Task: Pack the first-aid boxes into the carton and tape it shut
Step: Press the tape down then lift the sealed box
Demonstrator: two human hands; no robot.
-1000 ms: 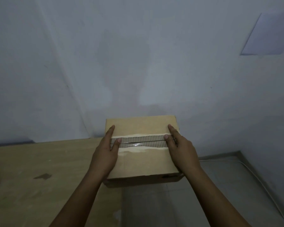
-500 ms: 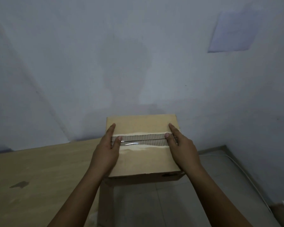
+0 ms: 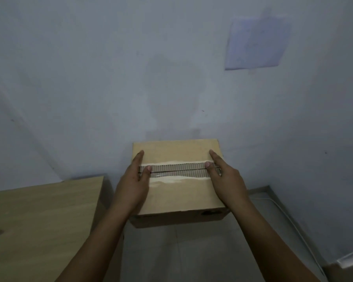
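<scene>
Left hand (image 3: 134,183) and right hand (image 3: 225,180) hold the closed carton (image 3: 177,194) by its ends, fingers straight, thumbs on the seam (image 3: 177,169).

The closed tan-brown corrugated cardboard carton (image 3: 177,192) is plain on its top flaps, with a band across the middle where torn, pale cream paper edges frame a strip of exposed grey-beige ribbing, fine vertical stripes cut by 1 thin dark seam line. Its front face is a darker brown. The light yellowish wood-grain desk (image 3: 43,216) carries 1 small dark brown blotch. The wall (image 3: 130,68) is pale blue-grey, with a lighter lavender rectangular patch (image 3: 256,40). The floor (image 3: 192,257) is dull grey.
</scene>
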